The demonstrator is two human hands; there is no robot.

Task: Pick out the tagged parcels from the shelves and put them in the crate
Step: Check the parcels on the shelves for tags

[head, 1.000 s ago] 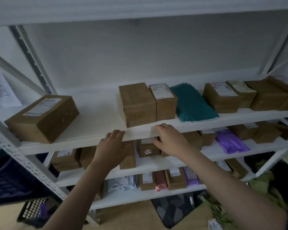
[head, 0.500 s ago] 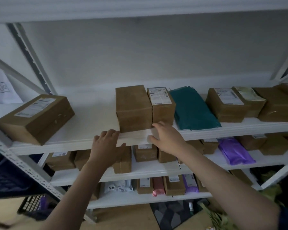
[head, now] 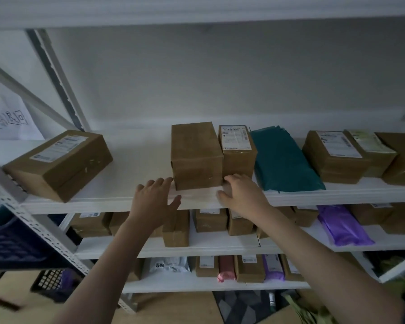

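Observation:
On the top shelf [head: 131, 195] a plain brown box [head: 195, 155] stands beside a narrower brown box with a white label [head: 237, 150]. My left hand [head: 153, 202] reaches up with spread fingers, its fingertips at the plain box's lower left corner. My right hand [head: 240, 195] is open with its fingertips at the foot of the labelled box, where the two boxes meet. Neither hand holds anything. A dark blue crate [head: 14, 244] sits at the left behind the shelf's upright.
A large labelled box [head: 59, 162] lies at the shelf's left. A teal mailer bag [head: 283, 157] and more labelled boxes [head: 334, 155] lie to the right. Lower shelves hold several boxes and a purple bag [head: 341, 225]. A black basket [head: 54, 284] sits on the floor.
Both hands have risen from the shelf's front edge toward the two middle boxes; the fingertips now reach the boxes' bases. The view has tilted up slightly.

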